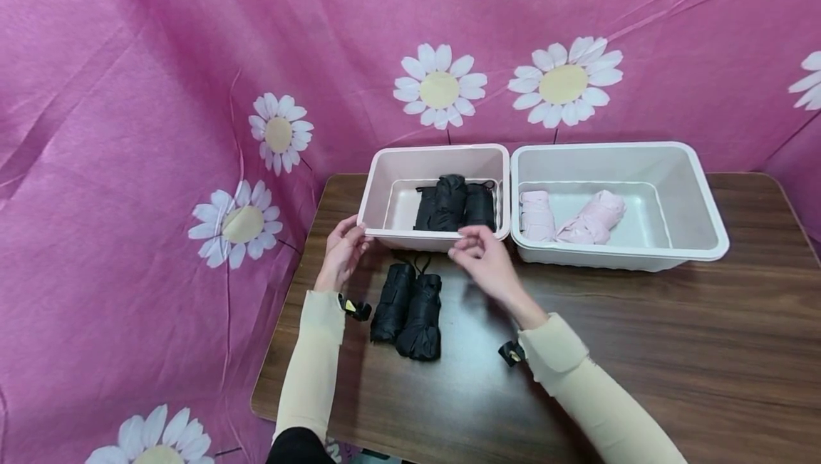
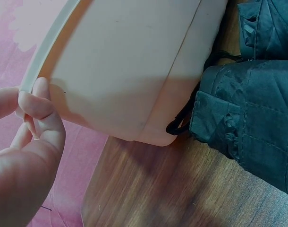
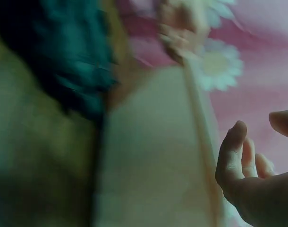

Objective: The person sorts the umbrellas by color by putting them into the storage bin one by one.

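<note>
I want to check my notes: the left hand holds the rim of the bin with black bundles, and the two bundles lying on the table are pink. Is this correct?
One colour is wrong: in the head view, the two bundles on the table are black, not pink. The left hand holds the rim of the bin.

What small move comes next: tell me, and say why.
Probably bring the right hand to the rightmost black bundle on the table: that hand holds nothing, similar black bundles lie in the left bin, and the left hand grips that bin's rim.
</note>
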`<action>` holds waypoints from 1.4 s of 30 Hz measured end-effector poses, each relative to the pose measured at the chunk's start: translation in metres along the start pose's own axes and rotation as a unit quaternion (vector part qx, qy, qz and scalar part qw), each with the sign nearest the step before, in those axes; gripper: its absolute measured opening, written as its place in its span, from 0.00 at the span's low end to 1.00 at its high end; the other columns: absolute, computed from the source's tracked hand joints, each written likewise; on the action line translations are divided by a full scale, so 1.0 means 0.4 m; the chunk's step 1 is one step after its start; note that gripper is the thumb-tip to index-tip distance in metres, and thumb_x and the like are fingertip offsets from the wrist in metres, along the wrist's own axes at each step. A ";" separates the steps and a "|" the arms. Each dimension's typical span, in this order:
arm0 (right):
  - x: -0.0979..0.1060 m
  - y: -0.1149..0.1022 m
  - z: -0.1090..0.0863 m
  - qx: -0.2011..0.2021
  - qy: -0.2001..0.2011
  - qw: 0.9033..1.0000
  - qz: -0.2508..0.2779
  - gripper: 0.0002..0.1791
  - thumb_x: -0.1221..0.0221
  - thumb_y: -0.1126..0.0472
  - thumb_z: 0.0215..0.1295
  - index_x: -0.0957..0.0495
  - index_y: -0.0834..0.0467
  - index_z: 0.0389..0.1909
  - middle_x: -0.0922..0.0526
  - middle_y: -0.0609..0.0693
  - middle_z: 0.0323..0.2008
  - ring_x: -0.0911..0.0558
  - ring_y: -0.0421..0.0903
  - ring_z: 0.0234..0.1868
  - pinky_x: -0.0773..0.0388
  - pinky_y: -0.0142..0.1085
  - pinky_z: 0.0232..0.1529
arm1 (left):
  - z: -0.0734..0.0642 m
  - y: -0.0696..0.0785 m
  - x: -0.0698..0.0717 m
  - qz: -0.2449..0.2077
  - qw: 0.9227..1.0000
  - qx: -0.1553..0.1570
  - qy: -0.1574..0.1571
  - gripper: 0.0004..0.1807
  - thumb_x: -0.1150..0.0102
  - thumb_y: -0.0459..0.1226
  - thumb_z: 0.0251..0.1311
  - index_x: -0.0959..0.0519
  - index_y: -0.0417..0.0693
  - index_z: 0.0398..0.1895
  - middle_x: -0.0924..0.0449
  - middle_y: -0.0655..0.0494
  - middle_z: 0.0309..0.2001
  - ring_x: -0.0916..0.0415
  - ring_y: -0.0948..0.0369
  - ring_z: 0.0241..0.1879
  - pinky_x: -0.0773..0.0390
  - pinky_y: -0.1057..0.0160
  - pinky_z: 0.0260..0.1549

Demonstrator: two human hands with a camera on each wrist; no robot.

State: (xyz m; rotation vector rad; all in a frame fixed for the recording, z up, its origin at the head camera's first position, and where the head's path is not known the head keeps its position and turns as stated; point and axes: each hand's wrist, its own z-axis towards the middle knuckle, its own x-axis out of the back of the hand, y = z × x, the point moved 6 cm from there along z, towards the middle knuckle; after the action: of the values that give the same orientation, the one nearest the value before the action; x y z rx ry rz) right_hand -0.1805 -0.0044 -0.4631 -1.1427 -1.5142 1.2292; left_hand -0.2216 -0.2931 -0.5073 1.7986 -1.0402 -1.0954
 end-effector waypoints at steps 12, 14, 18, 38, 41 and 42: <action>-0.155 0.223 -0.085 -0.077 -0.028 0.987 -0.135 0.35 0.33 0.52 0.55 0.34 0.66 0.59 0.22 0.63 0.48 0.20 0.53 0.45 0.23 0.45 0.48 | 0.000 0.000 -0.005 0.000 1.000 0.001 -0.001 0.18 0.52 0.26 0.67 0.34 0.40 0.59 0.20 0.59 0.30 0.23 0.66 0.21 0.28 0.74 0.19; -0.174 0.243 -0.097 -0.091 -0.042 0.984 -0.146 0.39 0.33 0.50 0.54 0.36 0.67 0.60 0.22 0.64 0.49 0.22 0.56 0.49 0.25 0.48 0.52 | 0.000 0.001 -0.007 -0.004 1.000 0.000 -0.002 0.17 0.52 0.26 0.67 0.33 0.40 0.58 0.20 0.59 0.29 0.23 0.66 0.21 0.28 0.74 0.19; -0.201 0.268 -0.117 -0.107 -0.058 0.980 -0.155 0.46 0.32 0.48 0.52 0.41 0.70 0.64 0.26 0.68 0.53 0.26 0.60 0.56 0.28 0.51 0.57 | 0.001 0.001 -0.008 -0.009 1.000 -0.002 0.000 0.16 0.53 0.25 0.67 0.33 0.41 0.57 0.20 0.58 0.30 0.23 0.66 0.21 0.28 0.74 0.19; -0.230 0.295 -0.142 -0.131 -0.050 0.980 -0.142 0.52 0.28 0.50 0.48 0.43 0.72 0.66 0.26 0.70 0.54 0.25 0.60 0.56 0.26 0.50 0.56 | 0.002 -0.002 -0.002 -0.014 1.000 0.001 -0.003 0.13 0.50 0.26 0.67 0.31 0.45 0.52 0.21 0.59 0.28 0.23 0.66 0.21 0.27 0.73 0.20; -0.227 0.294 -0.143 -0.138 -0.047 0.980 -0.137 0.51 0.28 0.52 0.47 0.43 0.73 0.65 0.24 0.69 0.52 0.24 0.60 0.55 0.26 0.50 0.56 | 0.003 -0.003 -0.002 -0.012 1.000 0.000 -0.004 0.13 0.50 0.26 0.67 0.31 0.46 0.51 0.21 0.59 0.27 0.23 0.66 0.21 0.27 0.73 0.20; -0.225 0.294 -0.143 -0.141 -0.046 0.980 -0.134 0.50 0.28 0.53 0.47 0.42 0.73 0.65 0.24 0.69 0.52 0.24 0.60 0.55 0.26 0.51 0.56 | 0.003 -0.004 -0.002 -0.010 1.000 0.000 -0.004 0.13 0.50 0.26 0.67 0.30 0.46 0.51 0.21 0.59 0.27 0.23 0.66 0.21 0.27 0.73 0.20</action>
State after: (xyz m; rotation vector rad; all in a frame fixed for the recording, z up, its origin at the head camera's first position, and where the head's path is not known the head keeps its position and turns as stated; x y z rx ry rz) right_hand -0.0897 -0.0687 -0.5764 -1.0265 -1.8890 0.9160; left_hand -0.2227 -0.2920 -0.5087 1.8098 -1.0274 -1.1159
